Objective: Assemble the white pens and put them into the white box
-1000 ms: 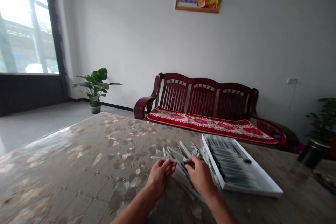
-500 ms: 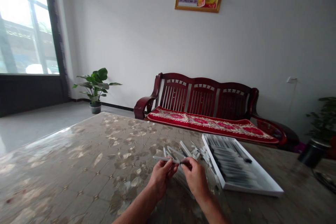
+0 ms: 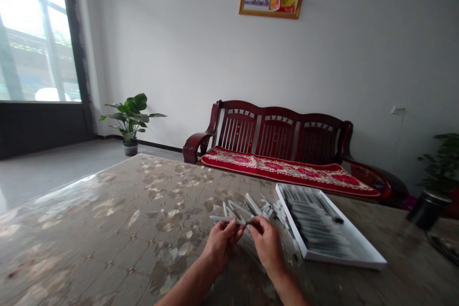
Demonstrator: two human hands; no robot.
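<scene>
My left hand (image 3: 221, 241) pinches a slim whitish pen (image 3: 220, 219), held nearly level with one end pointing left. Around the pen's dark right end close the fingers of my right hand (image 3: 266, 241); they cover most of that end, so any separate small part there is hard to make out. Just beyond both hands lies a loose pile of pale pen parts (image 3: 254, 204) on the patterned table. Right of the pile stands a shallow white box (image 3: 344, 261) holding many clear pens with dark ends (image 3: 317, 224).
The table (image 3: 107, 220) has a glossy tile-and-leaf cover. Behind it stands a dark red wooden bench (image 3: 276, 129) with a red patterned seat cover (image 3: 283, 166). A black container (image 3: 425, 210) sits at the far right. A potted plant (image 3: 131, 114) stands on the floor at left.
Almost nothing differs. Both hands keep the same grip on the pen, with only a very slight shift; the box and pile stay put.
</scene>
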